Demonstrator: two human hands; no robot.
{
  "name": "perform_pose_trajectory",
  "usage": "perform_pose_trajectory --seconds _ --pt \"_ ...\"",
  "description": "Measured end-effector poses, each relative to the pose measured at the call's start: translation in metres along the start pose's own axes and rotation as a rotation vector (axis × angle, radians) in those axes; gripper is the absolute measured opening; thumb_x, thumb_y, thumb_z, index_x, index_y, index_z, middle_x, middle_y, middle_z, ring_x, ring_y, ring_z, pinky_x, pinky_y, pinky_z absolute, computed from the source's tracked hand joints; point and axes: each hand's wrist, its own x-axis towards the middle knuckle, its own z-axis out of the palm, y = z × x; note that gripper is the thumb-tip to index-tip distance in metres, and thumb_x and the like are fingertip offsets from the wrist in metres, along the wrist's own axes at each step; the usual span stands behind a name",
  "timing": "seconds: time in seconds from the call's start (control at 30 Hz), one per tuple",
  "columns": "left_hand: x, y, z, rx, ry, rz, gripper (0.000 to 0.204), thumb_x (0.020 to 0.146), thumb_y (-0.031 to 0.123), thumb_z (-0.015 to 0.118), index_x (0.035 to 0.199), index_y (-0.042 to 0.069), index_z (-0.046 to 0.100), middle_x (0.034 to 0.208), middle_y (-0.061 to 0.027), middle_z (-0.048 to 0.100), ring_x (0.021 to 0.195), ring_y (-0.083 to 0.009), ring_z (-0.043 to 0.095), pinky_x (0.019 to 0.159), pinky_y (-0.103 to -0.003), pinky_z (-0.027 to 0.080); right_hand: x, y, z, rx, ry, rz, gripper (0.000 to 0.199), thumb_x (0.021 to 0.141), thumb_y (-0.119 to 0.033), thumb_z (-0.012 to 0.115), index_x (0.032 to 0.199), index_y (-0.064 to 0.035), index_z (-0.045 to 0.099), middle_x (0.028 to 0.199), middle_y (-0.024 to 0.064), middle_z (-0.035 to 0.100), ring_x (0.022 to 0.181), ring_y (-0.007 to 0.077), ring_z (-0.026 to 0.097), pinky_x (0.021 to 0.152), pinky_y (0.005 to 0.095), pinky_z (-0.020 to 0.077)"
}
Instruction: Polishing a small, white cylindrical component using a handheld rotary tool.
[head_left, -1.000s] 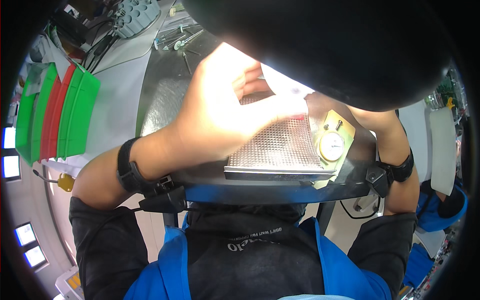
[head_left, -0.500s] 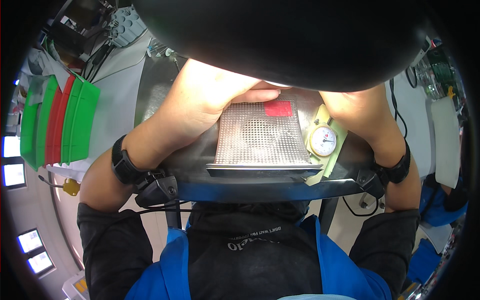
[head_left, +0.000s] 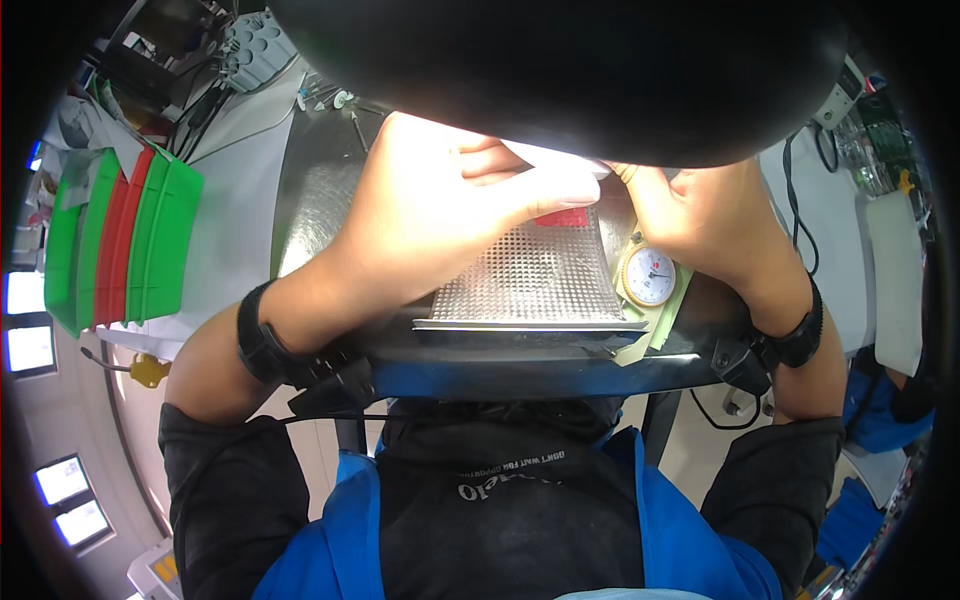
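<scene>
A perforated metal plate [head_left: 530,285] lies on a dark work surface [head_left: 320,200] in front of me. My left hand [head_left: 440,220] rests across its far left part, fingers together and pointing right, their tips next to a small red piece [head_left: 562,216]. My right hand [head_left: 700,220] is at the plate's far right corner with its fingers curled toward the left hand. The fingertips of both hands meet under a big black dome [head_left: 560,70] that hides them, in overexposed light. A round white dial [head_left: 648,276] sits just right of the plate, below my right hand.
Green and red bins [head_left: 120,240] stand stacked on edge at the left. A grey holder with round slots [head_left: 255,45] is at the back left. Cables [head_left: 810,180] and a white pad [head_left: 895,280] lie at the right. Black bands are on both my wrists.
My left hand has come down from above the plate and now lies along its far edge. My right hand has moved in to meet it near the red piece.
</scene>
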Motion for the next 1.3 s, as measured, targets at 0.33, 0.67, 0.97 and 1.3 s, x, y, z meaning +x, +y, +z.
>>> perform_pose_trajectory --seconds 0.33,0.67,0.97,1.3 --pt "-0.006 -0.003 0.007 0.175 0.084 0.152 0.029 0.079 0.009 0.077 0.099 -0.008 0.065 0.099 -0.0136 0.070 0.093 -0.0159 0.066 0.085 -0.025 0.051 -0.004 -0.013 -0.006 -0.010 -0.105 0.162 0.010 0.087 -0.002 0.063 0.094 0.0028 0.069 0.087 0.0117 0.070 0.078 0.0194 0.066 0.069 0.0276 0.0506" --pt "-0.007 -0.007 0.012 0.039 0.076 0.142 0.031 0.085 0.013 0.072 0.105 -0.008 0.063 0.100 -0.0118 0.068 0.092 -0.0141 0.063 0.084 -0.026 0.048 -0.010 -0.009 -0.012 0.083 -0.062 0.267 0.011 0.086 0.002 0.061 0.095 0.0048 0.067 0.088 0.0096 0.069 0.080 0.0146 0.064 0.071 0.0268 0.0505" --pt "-0.008 -0.006 0.013 0.069 0.012 0.114 0.036 0.091 0.021 0.065 0.114 -0.007 0.058 0.105 -0.0117 0.064 0.099 -0.0163 0.060 0.091 -0.032 0.046 -0.006 -0.015 -0.017 0.761 -0.006 0.437 0.013 0.086 0.002 0.057 0.094 0.0029 0.067 0.088 0.0093 0.069 0.079 0.0154 0.064 0.072 0.0273 0.0503" --pt "-0.008 -0.009 0.008 0.099 0.014 0.110 0.040 0.090 0.024 0.067 0.114 -0.006 0.058 0.105 -0.0105 0.064 0.099 -0.0167 0.060 0.091 -0.031 0.046 -0.025 0.011 -0.015 0.623 -0.058 0.425 0.014 0.088 -0.004 0.059 0.098 0.0026 0.066 0.091 0.0083 0.068 0.083 0.0151 0.063 0.075 0.0269 0.0491"
